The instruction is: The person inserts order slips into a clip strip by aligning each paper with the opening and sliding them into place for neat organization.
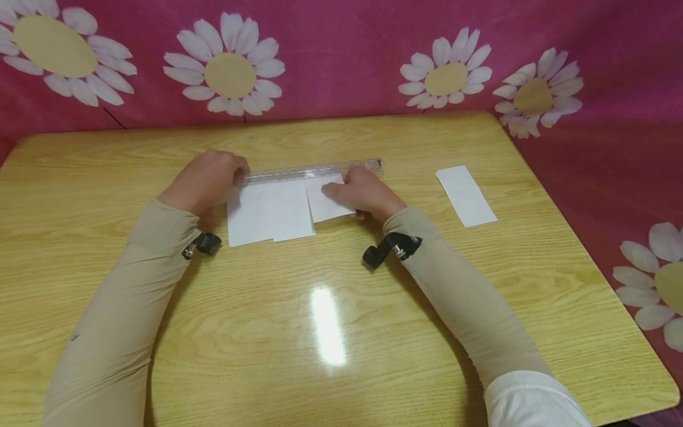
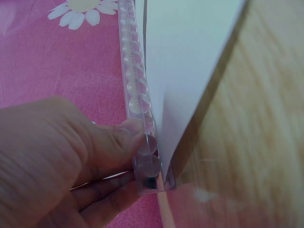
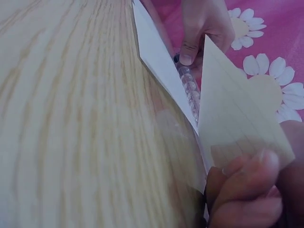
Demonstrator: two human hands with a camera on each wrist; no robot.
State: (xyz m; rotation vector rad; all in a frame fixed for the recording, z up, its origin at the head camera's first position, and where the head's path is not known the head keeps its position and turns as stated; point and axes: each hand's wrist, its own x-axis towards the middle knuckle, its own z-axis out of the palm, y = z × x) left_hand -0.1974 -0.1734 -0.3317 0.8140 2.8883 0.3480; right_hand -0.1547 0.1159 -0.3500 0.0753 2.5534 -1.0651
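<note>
A clear plastic ruler-like strip (image 1: pixel 290 174), with a row of round bubble shapes along it in the left wrist view, lies across the top of white paper (image 1: pixel 256 207). My left hand (image 1: pixel 208 181) grips the strip's left end; its thumb (image 2: pixel 130 133) lies on the strip's face. With the thumb above and fingers below, my right hand (image 1: pixel 368 193) pinches a small piece of paper (image 1: pixel 322 198). That piece stands tilted up from the table in the right wrist view, apart from the flat white sheet (image 3: pixel 156 52) beside it.
A separate white paper strip (image 1: pixel 466 196) lies on the wooden table (image 1: pixel 240 332) to the right. Behind the table hangs a pink cloth (image 1: pixel 341 53) with daisies. Wrist cameras (image 1: pixel 379 252) sit on both sleeves.
</note>
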